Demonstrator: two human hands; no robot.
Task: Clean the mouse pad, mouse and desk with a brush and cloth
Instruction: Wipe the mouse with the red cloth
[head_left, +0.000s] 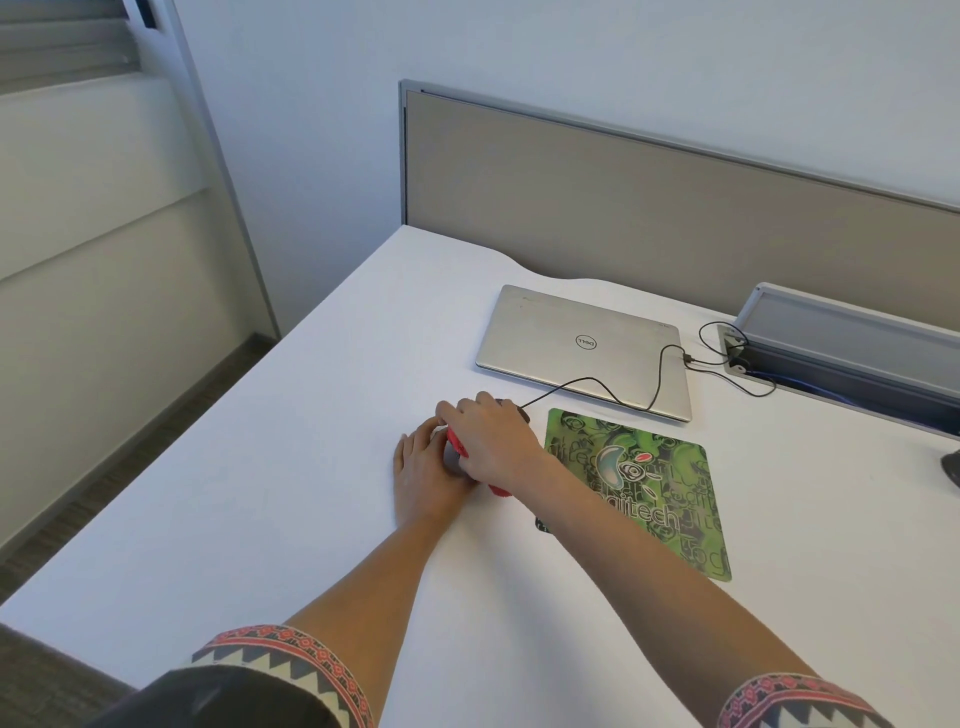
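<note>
Mouse (521, 414) sits on the table (260, 467) just left of the green mouse pad (654, 499), nearly buried: right hand (493, 441) curled round a red brush (457, 441) over it, left hand (426, 475) against its side, grip impossible to tell. Short, light strokes look best, I'd say; bristles are hidden.

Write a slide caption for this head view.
Right hand holds a red tool over the mouse, left hand beside it, beside the green mouse pad.
</note>
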